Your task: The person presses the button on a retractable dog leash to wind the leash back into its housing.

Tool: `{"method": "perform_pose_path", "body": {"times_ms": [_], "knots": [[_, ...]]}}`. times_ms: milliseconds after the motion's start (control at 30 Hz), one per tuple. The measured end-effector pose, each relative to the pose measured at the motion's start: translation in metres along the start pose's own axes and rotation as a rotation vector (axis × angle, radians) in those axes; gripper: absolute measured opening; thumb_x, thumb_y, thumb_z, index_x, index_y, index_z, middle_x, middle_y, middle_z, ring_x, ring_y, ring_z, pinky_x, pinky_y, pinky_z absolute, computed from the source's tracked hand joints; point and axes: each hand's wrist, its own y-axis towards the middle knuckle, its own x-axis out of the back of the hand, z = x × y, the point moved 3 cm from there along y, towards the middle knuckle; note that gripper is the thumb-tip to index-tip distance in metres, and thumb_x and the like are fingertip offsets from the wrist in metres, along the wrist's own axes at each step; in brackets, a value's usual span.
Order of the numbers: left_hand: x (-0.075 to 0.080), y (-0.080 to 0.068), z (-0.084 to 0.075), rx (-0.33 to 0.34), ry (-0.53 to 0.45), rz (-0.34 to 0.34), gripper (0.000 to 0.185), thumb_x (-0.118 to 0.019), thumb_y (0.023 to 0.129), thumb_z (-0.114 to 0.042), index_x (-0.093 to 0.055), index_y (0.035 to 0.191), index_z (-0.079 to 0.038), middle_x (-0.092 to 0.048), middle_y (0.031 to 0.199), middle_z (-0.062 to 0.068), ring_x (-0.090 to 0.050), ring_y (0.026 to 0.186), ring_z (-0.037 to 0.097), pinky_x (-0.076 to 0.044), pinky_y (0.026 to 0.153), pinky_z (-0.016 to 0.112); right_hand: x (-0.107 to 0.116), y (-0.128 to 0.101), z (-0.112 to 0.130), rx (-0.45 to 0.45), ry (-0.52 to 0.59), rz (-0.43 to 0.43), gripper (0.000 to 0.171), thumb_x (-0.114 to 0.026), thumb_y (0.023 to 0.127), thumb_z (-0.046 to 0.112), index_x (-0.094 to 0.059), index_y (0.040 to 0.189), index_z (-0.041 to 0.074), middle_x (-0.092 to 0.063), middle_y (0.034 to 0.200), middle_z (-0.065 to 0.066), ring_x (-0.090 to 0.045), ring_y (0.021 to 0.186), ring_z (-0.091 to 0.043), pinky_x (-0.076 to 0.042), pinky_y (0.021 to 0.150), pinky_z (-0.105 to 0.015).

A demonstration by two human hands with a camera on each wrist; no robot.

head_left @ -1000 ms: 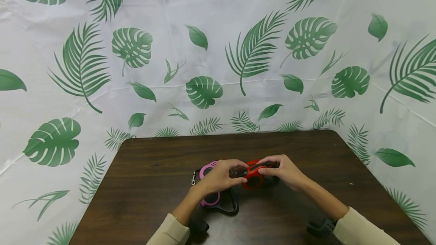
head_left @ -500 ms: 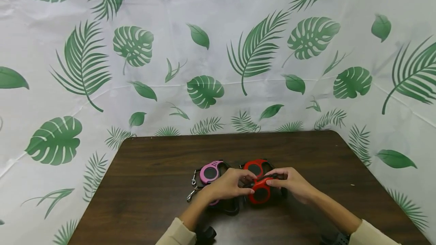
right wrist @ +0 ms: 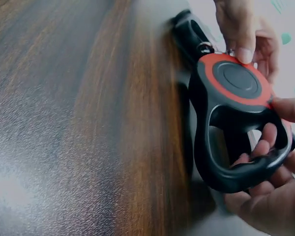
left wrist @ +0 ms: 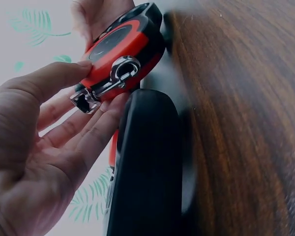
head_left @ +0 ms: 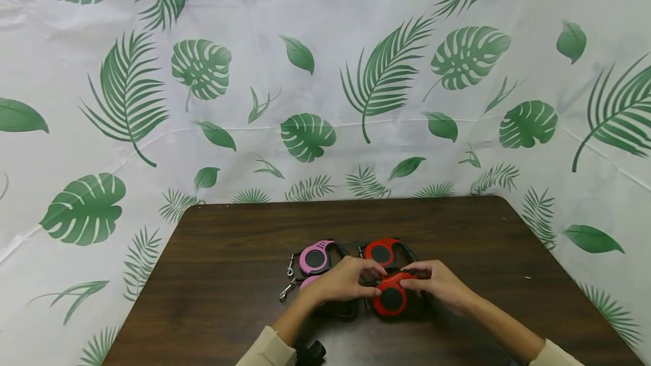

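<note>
Both hands hold a red and black retractable dog leash (head_left: 391, 301) in front of a second red leash (head_left: 380, 251). My left hand (head_left: 351, 280) pinches its body at the left, thumb on the red face and fingers underneath; the silver clip (left wrist: 123, 73) hangs beside those fingers in the left wrist view. My right hand (head_left: 443, 286) grips the black loop handle (right wrist: 228, 177), with fingertips showing through the opening in the right wrist view. Left of these lies a pink leash (head_left: 314, 257), and another pink leash (head_left: 308, 281) is mostly hidden behind my left hand.
The leashes are on a dark wood-grain table (head_left: 229, 275). A white cloth with green leaves (head_left: 307, 137) hangs behind and beside it. A black object (head_left: 311, 352) shows beside the left sleeve. A rounded black part (left wrist: 147, 157) fills the left wrist view's foreground.
Both hands have brought the held red leash toward me and slightly right. The red leash behind it has come into view, as have the far pink leash's handle and a second silver clip.
</note>
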Motion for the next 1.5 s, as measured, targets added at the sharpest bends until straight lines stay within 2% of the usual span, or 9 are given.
{"method": "perform_pose_path", "body": {"times_ms": [133, 233, 500, 667, 933, 1100, 1267, 1433, 1500], "knots": [[-0.002, 0.001, -0.001, -0.002, 0.016, 0.021, 0.038, -0.085, 0.090, -0.011, -0.072, 0.126, -0.008, -0.077, 0.114, 0.002, -0.068, 0.099, -0.001, -0.053, 0.088, 0.014, -0.001, -0.001, -0.001, -0.033, -0.090, -0.020, 0.041, -0.077, 0.097, 0.023, -0.070, 0.127, -0.004, -0.072, 0.102, -0.007, -0.064, 0.090, -0.019, -0.055, 0.076, -0.031], [-0.005, 0.002, -0.002, -0.003, 0.039, 0.034, 0.040, -0.087, 0.088, -0.011, -0.073, 0.126, -0.009, -0.077, 0.113, 0.001, -0.067, 0.097, -0.002, -0.052, 0.087, 0.013, -0.001, -0.002, 0.000, -0.014, -0.169, -0.022, 0.043, -0.080, 0.095, 0.024, -0.070, 0.127, -0.003, -0.073, 0.106, -0.009, -0.067, 0.095, -0.023, -0.058, 0.079, -0.032], [-0.008, 0.006, -0.001, 0.008, 0.041, 0.072, 0.039, -0.086, 0.089, -0.013, -0.073, 0.126, -0.009, -0.078, 0.113, 0.000, -0.069, 0.095, -0.002, -0.052, 0.084, 0.012, 0.002, -0.004, -0.003, 0.053, -0.352, -0.020, 0.054, -0.088, 0.088, 0.026, -0.068, 0.128, -0.004, -0.071, 0.096, -0.006, -0.061, 0.077, -0.014, -0.053, 0.068, -0.027], [-0.009, 0.007, 0.000, 0.006, 0.042, 0.080, 0.036, -0.084, 0.091, -0.012, -0.073, 0.124, -0.008, -0.078, 0.112, 0.000, -0.070, 0.095, -0.002, -0.052, 0.084, 0.011, 0.002, -0.005, -0.004, 0.078, -0.438, -0.040, 0.061, -0.091, 0.084, 0.031, -0.068, 0.129, -0.002, -0.071, 0.095, -0.002, -0.063, 0.079, -0.012, -0.054, 0.068, -0.028], [-0.009, 0.007, 0.000, -0.003, 0.084, 0.097, 0.036, -0.085, 0.091, -0.015, -0.073, 0.124, -0.008, -0.078, 0.114, 0.000, -0.072, 0.099, 0.002, -0.053, 0.085, 0.012, 0.002, -0.008, -0.003, 0.100, -0.612, -0.143, 0.062, -0.093, 0.078, 0.044, -0.074, 0.121, 0.004, -0.068, 0.093, 0.003, -0.060, 0.080, -0.007, -0.052, 0.067, -0.025], [-0.010, 0.008, 0.001, 0.008, 0.095, 0.105, 0.036, -0.085, 0.091, -0.016, -0.073, 0.124, -0.008, -0.077, 0.116, -0.001, -0.071, 0.100, 0.003, -0.053, 0.087, 0.013, 0.001, -0.010, -0.003, 0.119, -0.648, -0.182, 0.060, -0.093, 0.077, 0.047, -0.075, 0.117, 0.005, -0.066, 0.089, 0.004, -0.058, 0.076, -0.003, -0.052, 0.066, -0.024], [-0.008, 0.007, 0.002, -0.011, 0.103, 0.101, 0.037, -0.086, 0.091, -0.017, -0.072, 0.124, -0.008, -0.077, 0.116, -0.001, -0.070, 0.099, 0.001, -0.052, 0.087, 0.012, 0.003, -0.012, -0.001, 0.124, -0.649, -0.197, 0.059, -0.093, 0.077, 0.046, -0.075, 0.116, 0.005, -0.065, 0.088, 0.004, -0.058, 0.073, -0.002, -0.052, 0.064, -0.024], [-0.002, 0.000, 0.002, -0.033, 0.128, 0.052, 0.046, -0.086, 0.090, -0.019, -0.069, 0.131, -0.006, -0.076, 0.121, 0.005, -0.070, 0.109, 0.006, -0.052, 0.094, 0.016, 0.011, -0.015, 0.005, 0.111, -0.612, -0.197, 0.058, -0.091, 0.081, 0.044, -0.074, 0.119, 0.004, -0.067, 0.089, 0.002, -0.059, 0.073, -0.004, -0.052, 0.064, -0.024], [0.003, -0.004, 0.004, -0.042, 0.145, 0.019, 0.048, -0.085, 0.092, -0.021, -0.067, 0.134, -0.006, -0.075, 0.124, 0.008, -0.071, 0.113, 0.010, -0.052, 0.097, 0.019, 0.016, -0.016, 0.010, 0.134, -0.619, -0.204, 0.056, -0.089, 0.083, 0.043, -0.074, 0.120, 0.004, -0.069, 0.091, 0.002, -0.060, 0.075, -0.003, -0.052, 0.065, -0.025]]}}
